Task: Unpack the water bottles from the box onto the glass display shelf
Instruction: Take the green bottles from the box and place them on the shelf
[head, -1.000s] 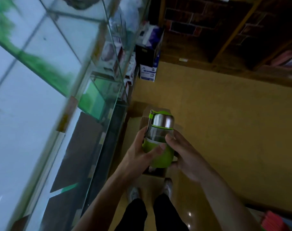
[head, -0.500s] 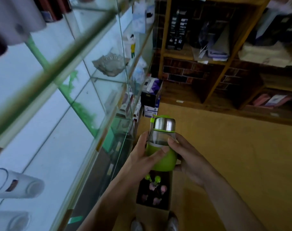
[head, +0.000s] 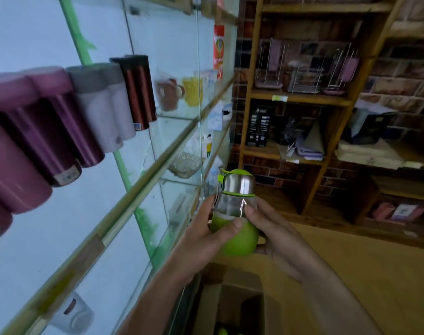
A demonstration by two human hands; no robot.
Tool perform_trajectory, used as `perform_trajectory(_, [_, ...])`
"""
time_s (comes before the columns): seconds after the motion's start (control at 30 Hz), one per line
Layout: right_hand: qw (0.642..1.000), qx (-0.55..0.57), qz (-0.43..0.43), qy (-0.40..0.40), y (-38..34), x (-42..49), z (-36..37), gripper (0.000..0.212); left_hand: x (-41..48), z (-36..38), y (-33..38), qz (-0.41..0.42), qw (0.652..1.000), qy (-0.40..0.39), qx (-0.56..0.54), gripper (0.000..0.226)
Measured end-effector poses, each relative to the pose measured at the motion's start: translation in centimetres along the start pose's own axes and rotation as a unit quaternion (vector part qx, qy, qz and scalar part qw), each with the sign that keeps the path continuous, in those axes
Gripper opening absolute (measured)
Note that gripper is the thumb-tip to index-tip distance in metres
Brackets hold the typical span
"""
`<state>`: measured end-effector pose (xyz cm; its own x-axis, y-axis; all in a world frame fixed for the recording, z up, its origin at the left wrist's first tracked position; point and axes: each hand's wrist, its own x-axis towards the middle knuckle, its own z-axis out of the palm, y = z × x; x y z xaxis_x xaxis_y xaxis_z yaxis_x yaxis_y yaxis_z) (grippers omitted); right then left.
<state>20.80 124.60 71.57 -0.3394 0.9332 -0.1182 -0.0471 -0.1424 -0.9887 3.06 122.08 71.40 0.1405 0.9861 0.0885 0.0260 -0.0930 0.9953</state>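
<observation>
While I watch through the head camera, I see both hands closed round one water bottle (head: 235, 213), which is upright in the air, just right of the glass display shelf (head: 157, 163) and above the open cardboard box (head: 232, 298) on the floor. My left hand (head: 203, 238) grips the bottle's green lower sleeve, thumb laid across its front; my right hand (head: 276, 233) holds the other side, one fingertip on the clear middle band and the rest curled under the green base. The steel cap with its green top stands free above both hands. On an upper glass level sits a row of maroon, white and copper-red flasks (head: 85, 117), with a yellow mug (head: 193, 91) farther along. A glass dish (head: 185, 164) rests one level lower. Wooden shelving (head: 300, 99) lines the brick wall behind.
</observation>
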Motion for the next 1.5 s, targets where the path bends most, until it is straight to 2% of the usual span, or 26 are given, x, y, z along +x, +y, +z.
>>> perform_trajectory(0.07, [1.000, 0.001, -0.012, 0.001, -1.2, 0.1, 0.3, 0.054, -0.1, -0.3, 1.3, 0.020, 1.000, 0.005, 0.005, 0.052])
perform_trajectory(0.37, [0.995, -0.014, -0.086, -0.052, -5.8, 1.1, 0.5, 0.060, 0.7, -1.0, 6.0, 0.085, 0.996, 0.022, 0.025, 0.057])
perform_trajectory(0.47, [0.995, 0.000, -0.082, -0.055, -6.9, 1.9, 0.2, 0.080, 0.9, -1.1, 7.3, 0.098, 0.994, 0.036, 0.030, 0.055])
perform_trajectory(0.53, [0.993, -0.002, -0.093, -0.068, -7.7, 2.4, 0.0, 0.085, 1.2, -1.0, 8.1, 0.105, 0.993, 0.045, 0.041, 0.055])
perform_trajectory(0.73, [0.988, -0.006, -0.117, -0.101, -9.4, 3.7, -0.4, 0.069, 1.6, -0.6, 9.9, 0.132, 0.987, 0.076, 0.049, 0.054])
perform_trajectory(0.87, [0.983, -0.003, -0.124, -0.137, -10.8, 4.1, 0.0, 0.033, 1.5, -0.6, 10.5, 0.134, 0.983, 0.116, 0.056, 0.055])
perform_trajectory(1.03, [0.973, -0.015, -0.131, -0.191, -11.6, 5.4, 1.2, 0.053, 0.7, -1.5, 10.8, 0.118, 0.976, 0.173, 0.063, 0.056])
perform_trajectory(1.5, [0.923, -0.026, -0.148, -0.353, -12.5, 5.2, 8.8, 0.044, -6.7, -3.2, 12.1, 0.121, 0.928, 0.340, 0.092, 0.063])
